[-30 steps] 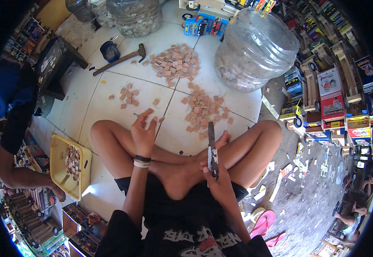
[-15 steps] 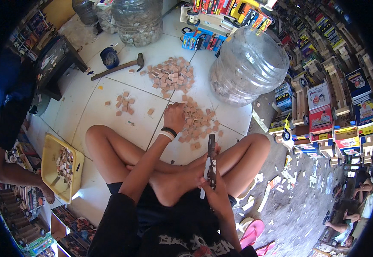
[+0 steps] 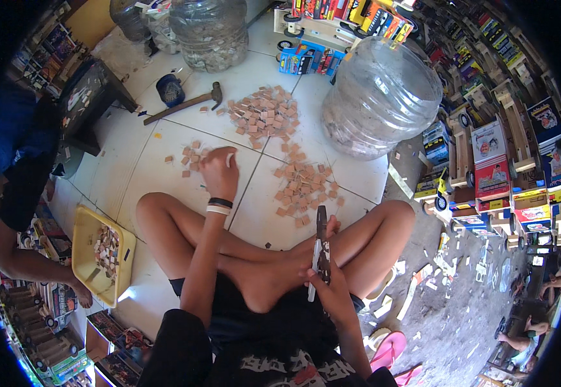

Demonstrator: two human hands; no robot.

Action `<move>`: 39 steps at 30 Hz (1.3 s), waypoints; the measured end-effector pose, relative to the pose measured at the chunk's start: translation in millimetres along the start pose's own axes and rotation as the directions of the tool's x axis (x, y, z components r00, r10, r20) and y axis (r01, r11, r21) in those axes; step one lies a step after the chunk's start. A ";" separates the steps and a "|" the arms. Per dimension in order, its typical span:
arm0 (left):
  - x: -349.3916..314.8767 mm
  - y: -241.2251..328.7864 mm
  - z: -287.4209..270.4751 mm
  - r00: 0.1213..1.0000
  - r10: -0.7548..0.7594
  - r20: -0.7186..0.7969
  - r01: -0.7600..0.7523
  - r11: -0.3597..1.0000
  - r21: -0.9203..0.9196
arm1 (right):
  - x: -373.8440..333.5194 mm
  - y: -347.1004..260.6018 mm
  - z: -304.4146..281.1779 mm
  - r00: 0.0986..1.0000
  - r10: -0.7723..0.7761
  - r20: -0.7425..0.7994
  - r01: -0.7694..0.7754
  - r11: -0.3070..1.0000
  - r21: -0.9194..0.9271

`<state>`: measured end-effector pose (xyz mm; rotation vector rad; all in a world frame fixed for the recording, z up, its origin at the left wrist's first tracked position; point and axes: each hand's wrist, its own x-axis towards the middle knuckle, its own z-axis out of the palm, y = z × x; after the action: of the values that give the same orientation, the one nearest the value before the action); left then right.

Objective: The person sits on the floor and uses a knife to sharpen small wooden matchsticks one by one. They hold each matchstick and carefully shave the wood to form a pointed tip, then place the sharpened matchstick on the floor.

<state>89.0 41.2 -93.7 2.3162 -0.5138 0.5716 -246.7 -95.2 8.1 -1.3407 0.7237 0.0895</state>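
Observation:
My left hand (image 3: 221, 174) is over the small group of tan square pieces (image 3: 194, 155). Its fingers are curled, with something pale at the fingertips that I cannot make out. Above my crossed legs, my right hand (image 3: 331, 289) is closed around a long dark tool (image 3: 322, 248) with pale patches and a light strip along its side; its exact kind is unclear. Two larger heaps of the same pieces lie on the white tiles, a far heap (image 3: 264, 115) and a nearer, looser heap (image 3: 305, 184).
A hammer (image 3: 187, 106) and a blue cup (image 3: 169, 90) lie beyond. At left, a yellow basin (image 3: 126, 274) holds small pieces, beside a co-worker's leg (image 3: 35, 261). A large clear plastic jug (image 3: 383, 97) and stacked wooden toy trucks (image 3: 487, 161) stand right. Pink sandals (image 3: 387, 351) lie nearby.
My left hand has moved left, from the nearer heap to the small group of pieces. My right hand still grips the dark tool. The whole view has shifted slightly.

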 end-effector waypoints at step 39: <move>-65.0 167.9 -95.3 0.678 -0.274 0.682 0.639 -0.239 -0.731 | 2.9 -18.8 24.4 0.953 -0.303 0.024 0.298 0.915 -0.271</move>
<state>-73.6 5.8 23.7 0.8428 0.0443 -0.5249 -225.5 -79.0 23.7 -1.7057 0.5236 -0.0733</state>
